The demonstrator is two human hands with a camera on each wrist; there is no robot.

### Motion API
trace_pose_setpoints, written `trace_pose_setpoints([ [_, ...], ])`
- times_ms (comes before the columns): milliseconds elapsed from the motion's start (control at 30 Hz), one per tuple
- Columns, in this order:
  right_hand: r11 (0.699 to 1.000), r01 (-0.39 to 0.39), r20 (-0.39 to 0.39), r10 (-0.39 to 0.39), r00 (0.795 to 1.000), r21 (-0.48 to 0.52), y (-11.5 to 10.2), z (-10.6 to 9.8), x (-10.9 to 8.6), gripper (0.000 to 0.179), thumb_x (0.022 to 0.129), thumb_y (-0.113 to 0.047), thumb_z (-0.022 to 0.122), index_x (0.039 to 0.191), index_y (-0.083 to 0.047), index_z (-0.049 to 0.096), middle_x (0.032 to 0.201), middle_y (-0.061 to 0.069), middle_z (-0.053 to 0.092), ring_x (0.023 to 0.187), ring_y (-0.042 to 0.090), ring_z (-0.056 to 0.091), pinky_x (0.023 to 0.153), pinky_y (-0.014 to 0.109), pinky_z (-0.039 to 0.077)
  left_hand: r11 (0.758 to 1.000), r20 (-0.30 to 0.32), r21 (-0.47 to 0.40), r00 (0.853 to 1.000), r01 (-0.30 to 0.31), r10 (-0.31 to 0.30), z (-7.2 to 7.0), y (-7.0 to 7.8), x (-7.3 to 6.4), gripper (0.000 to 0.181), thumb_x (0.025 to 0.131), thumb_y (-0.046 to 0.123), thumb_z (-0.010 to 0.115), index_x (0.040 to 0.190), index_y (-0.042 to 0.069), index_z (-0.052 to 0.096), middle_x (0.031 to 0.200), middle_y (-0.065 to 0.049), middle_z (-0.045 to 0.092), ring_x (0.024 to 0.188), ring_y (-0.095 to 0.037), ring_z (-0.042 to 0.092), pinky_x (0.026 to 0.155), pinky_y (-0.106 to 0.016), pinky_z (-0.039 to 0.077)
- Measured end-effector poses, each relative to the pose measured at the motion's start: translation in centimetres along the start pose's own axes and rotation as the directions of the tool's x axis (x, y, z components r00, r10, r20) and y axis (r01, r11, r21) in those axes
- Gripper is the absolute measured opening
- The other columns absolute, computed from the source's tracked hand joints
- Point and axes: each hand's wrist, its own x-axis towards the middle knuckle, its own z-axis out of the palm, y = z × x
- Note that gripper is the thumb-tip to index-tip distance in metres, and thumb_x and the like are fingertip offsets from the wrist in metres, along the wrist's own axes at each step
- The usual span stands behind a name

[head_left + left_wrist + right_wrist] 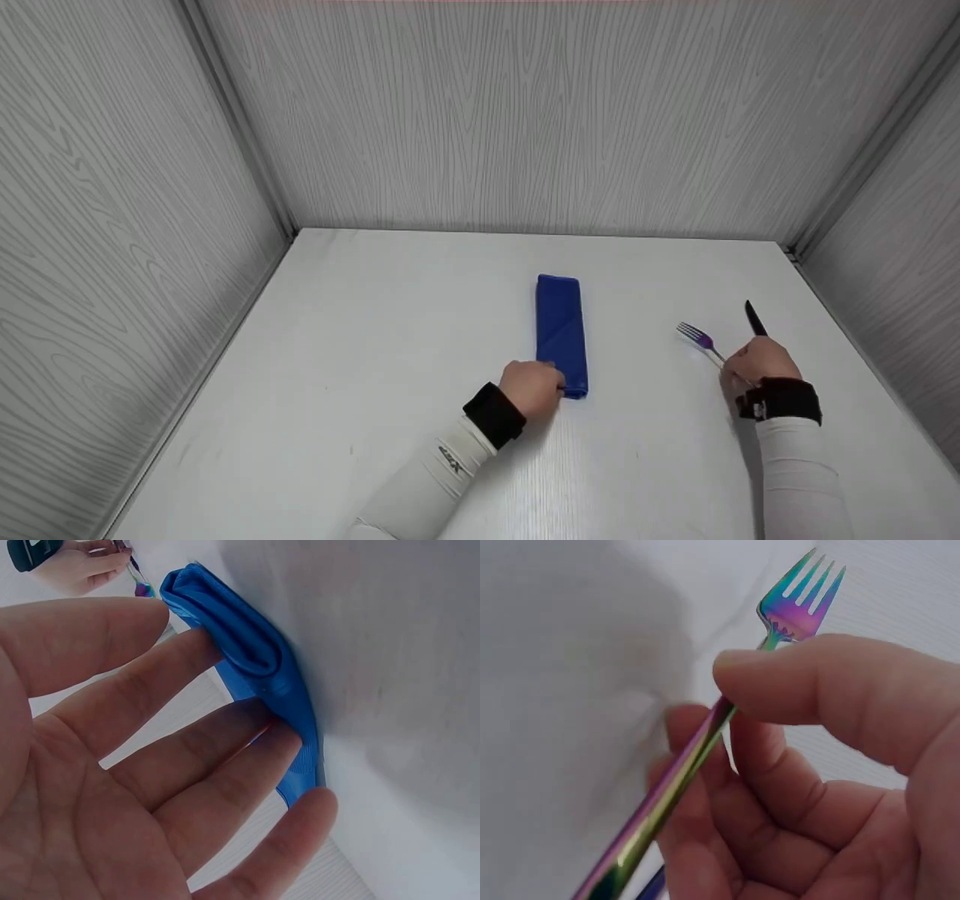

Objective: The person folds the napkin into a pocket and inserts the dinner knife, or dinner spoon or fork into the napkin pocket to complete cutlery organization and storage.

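Observation:
A folded blue cloth (561,322) lies lengthwise on the white table. My left hand (532,388) is at its near end. In the left wrist view, the fingers (202,754) are spread and fairly straight, with tips against the rolled end of the cloth (244,634). My right hand (763,358) pinches a rainbow-coloured metal fork (675,784) between thumb and fingers, tines pointing away. A knife with a dark blade (755,319) sticks out beyond that hand. A second dark handle (652,885) shows behind the fingers; I cannot tell whether they grip it.
The white tabletop (360,322) is bounded by a grey wood-grain panel at the back (495,120), a left panel (97,247) and a right panel (892,240). Dark wrist bands (495,415) sit over white sleeves (420,487).

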Motion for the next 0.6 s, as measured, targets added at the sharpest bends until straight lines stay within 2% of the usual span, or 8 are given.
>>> trace_pose_setpoints([
  [133,0.998,0.056,-0.035,-0.056,0.998,0.003,-0.8,-0.6,-0.3,0.021,0.092,-0.011,0.067,0.093,0.009,0.074,0.080,0.012,0.073,0.074,0.025,0.062,0.062,0.033,0.048,1.000,0.010,-0.008,1.000,0.005,-0.005,0.0,-0.1,0.0,0.015,0.100,0.026,0.071,0.106,0.022,0.085,0.114,0.003,0.080,0.098,-0.017,0.076,0.076,-0.038,0.060],
  [333,0.988,0.142,-0.098,-0.136,0.986,0.055,-3.3,-0.8,-0.8,0.030,0.097,-0.015,0.072,0.116,0.009,0.074,0.099,0.022,0.078,0.088,0.028,0.070,0.071,0.033,0.048,1.000,0.008,-0.007,1.000,0.002,-0.001,0.0,0.0,0.0,0.016,0.100,0.026,0.071,0.108,0.022,0.084,0.116,0.003,0.080,0.103,-0.017,0.076,0.077,-0.038,0.060],
  [467,0.975,0.202,-0.124,-0.190,0.974,0.089,-5.3,-0.5,-1.4,0.030,0.100,-0.016,0.070,0.120,0.006,0.074,0.103,0.021,0.079,0.085,0.020,0.072,0.074,0.033,0.048,1.000,0.001,-0.006,1.000,0.003,-0.003,0.0,0.1,0.0,0.015,0.100,0.026,0.071,0.107,0.021,0.085,0.111,0.003,0.081,0.098,-0.017,0.077,0.075,-0.037,0.060],
  [600,0.954,0.275,-0.168,-0.253,0.953,0.122,-7.1,0.1,-1.9,0.025,0.101,-0.017,0.070,0.116,0.002,0.076,0.100,0.018,0.079,0.082,0.015,0.072,0.075,0.028,0.048,0.999,0.010,-0.031,1.000,0.018,-0.017,-0.2,0.2,-0.1,0.017,0.101,0.027,0.071,0.109,0.021,0.084,0.107,0.003,0.080,0.094,-0.017,0.076,0.073,-0.036,0.060],
])
